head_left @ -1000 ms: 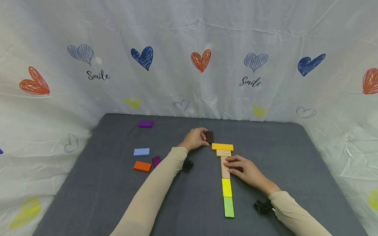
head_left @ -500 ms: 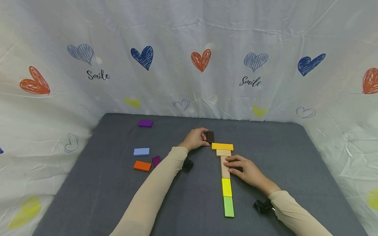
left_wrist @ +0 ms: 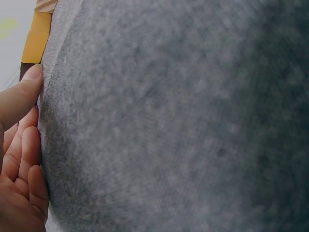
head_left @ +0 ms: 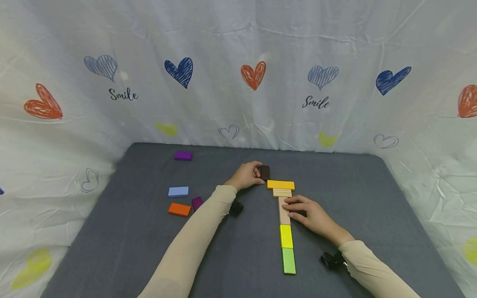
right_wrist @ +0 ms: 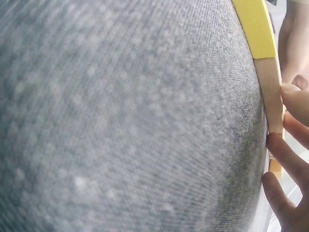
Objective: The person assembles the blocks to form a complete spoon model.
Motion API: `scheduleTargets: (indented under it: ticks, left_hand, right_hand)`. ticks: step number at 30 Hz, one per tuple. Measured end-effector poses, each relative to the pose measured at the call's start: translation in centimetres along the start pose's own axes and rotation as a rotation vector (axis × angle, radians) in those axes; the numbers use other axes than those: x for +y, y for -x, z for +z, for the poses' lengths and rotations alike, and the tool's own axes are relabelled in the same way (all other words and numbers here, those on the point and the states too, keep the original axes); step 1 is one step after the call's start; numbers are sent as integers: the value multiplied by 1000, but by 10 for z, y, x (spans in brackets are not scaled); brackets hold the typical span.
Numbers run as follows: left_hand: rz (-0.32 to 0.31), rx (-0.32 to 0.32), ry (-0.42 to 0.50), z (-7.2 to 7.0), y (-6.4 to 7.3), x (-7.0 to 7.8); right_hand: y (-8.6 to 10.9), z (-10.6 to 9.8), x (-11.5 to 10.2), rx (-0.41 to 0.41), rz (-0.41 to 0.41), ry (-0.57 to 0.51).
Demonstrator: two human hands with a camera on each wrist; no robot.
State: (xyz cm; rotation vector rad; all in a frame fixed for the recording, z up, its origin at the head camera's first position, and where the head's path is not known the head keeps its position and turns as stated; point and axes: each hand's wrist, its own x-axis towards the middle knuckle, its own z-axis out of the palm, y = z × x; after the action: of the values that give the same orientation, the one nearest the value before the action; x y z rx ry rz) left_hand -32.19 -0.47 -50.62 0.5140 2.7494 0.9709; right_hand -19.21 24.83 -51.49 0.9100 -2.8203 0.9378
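Up at the table's far side, my left hand (head_left: pixel 246 175) pinches a dark brown wooden block (head_left: pixel 265 173) between thumb and fingers. That block lies against the left end of an orange-yellow block (head_left: pixel 281 185), set crosswise. Below it come thin plain wood strips (head_left: pixel 282 193), then a plain wooden block (head_left: pixel 284 215), a yellow block (head_left: pixel 286 236) and a light green block (head_left: pixel 288 261) in a line. My right hand (head_left: pixel 309 216) rests its loosely bent fingertips on and beside the plain block; in the right wrist view they touch the plain block (right_wrist: pixel 269 92) along its edge.
Left of the hands lie a purple block (head_left: pixel 183 156), a light blue block (head_left: pixel 178 191), an orange block (head_left: pixel 180 209) and a dark magenta block (head_left: pixel 197 203), partly behind the left sleeve. A white curtain (head_left: pixel 208 103) with hearts borders the grey table (head_left: pixel 118 250).
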Motion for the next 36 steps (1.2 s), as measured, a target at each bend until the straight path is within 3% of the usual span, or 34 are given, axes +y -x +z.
scheduleTargets:
  ticks: [16, 24, 30, 36]
  left_hand:
    - [1, 2, -13, 0, 0, 2]
    - [45, -60, 45, -6, 1, -7]
    - [103, -75, 106, -32, 13, -24]
    - [140, 48, 164, -79, 30, -66]
  right_hand:
    - [0, -1, 1, -35, 49, -14]
    - [1, 0, 2, -18, 23, -7]
    - [2, 0, 2, -28, 38, -13]
    - [2, 1, 3, -4, 8, 0]
